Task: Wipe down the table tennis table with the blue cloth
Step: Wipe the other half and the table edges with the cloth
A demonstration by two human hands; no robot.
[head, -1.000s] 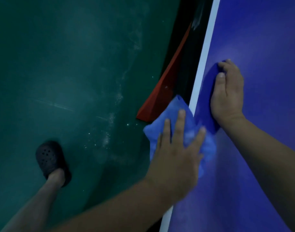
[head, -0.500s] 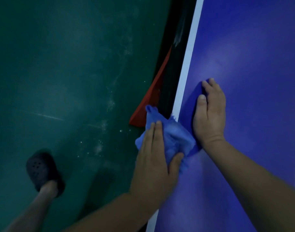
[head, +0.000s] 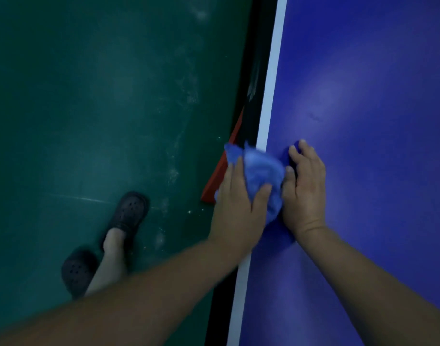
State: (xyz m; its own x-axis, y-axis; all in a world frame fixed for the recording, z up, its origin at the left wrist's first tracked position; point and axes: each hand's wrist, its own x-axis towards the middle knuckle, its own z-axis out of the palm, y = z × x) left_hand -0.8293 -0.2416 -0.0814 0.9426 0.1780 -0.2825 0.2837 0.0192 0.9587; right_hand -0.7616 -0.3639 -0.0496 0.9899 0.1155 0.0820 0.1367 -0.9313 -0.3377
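A dull dark-green floor (head: 89, 108) fills the view under dim, even light, with a faint paler sheen well to the left of a red wedge-shaped panel (head: 214, 184) that lies on it. White dusty specks (head: 172, 172) scatter just left of the panel and trail up beyond it. A thin pale scratch (head: 76, 198) runs farther left, and a black band (head: 255, 71) rises along the panel's right side.

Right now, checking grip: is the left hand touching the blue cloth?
Touching: the head view shows the left hand gripping the bunched blue cloth.
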